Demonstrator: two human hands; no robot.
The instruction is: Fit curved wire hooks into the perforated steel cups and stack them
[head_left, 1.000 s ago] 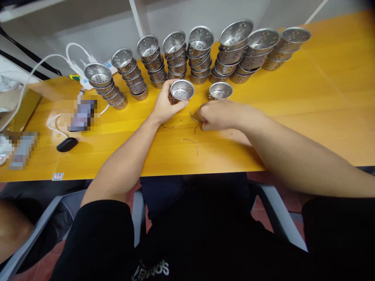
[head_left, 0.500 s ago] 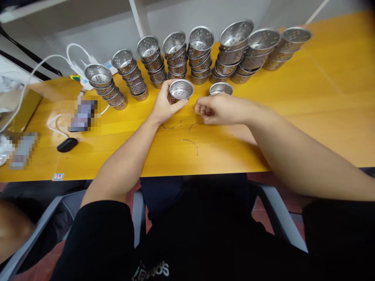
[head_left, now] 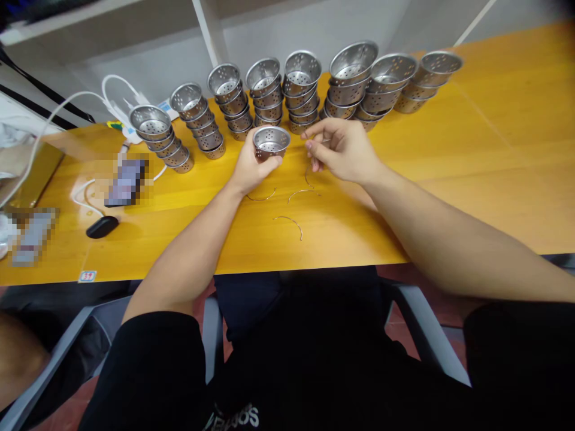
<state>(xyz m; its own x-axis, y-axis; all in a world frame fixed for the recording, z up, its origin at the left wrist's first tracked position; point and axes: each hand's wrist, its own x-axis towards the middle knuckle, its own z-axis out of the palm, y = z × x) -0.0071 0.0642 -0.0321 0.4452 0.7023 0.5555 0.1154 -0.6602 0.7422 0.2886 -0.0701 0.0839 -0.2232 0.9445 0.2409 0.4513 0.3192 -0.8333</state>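
My left hand (head_left: 251,164) is closed around the side of a small perforated metal cup (head_left: 272,139), which is held with its mouth up. Just right of it, my right hand (head_left: 339,146) has its thumb and index finger bent together. A thin curved wire (head_left: 308,176) hangs below these fingertips and seems pinched there, though its upper part is hard to make out. On the table below the hands lie more bent wires: one by my left wrist (head_left: 263,198), one in the middle (head_left: 300,193) and one nearer the front edge (head_left: 290,222).
Stacks of perforated metal cups (head_left: 265,90) line the back of the yellow table (head_left: 471,197). To the left are a blurred phone (head_left: 128,182), a black oval object (head_left: 102,227) and white cables (head_left: 63,102). Another person's leg (head_left: 20,353) shows at lower left.
My right hand has risen slightly and turned, now covering the loose cup that stood behind it. A curved wire now shows under its fingers. My left hand still holds its cup.
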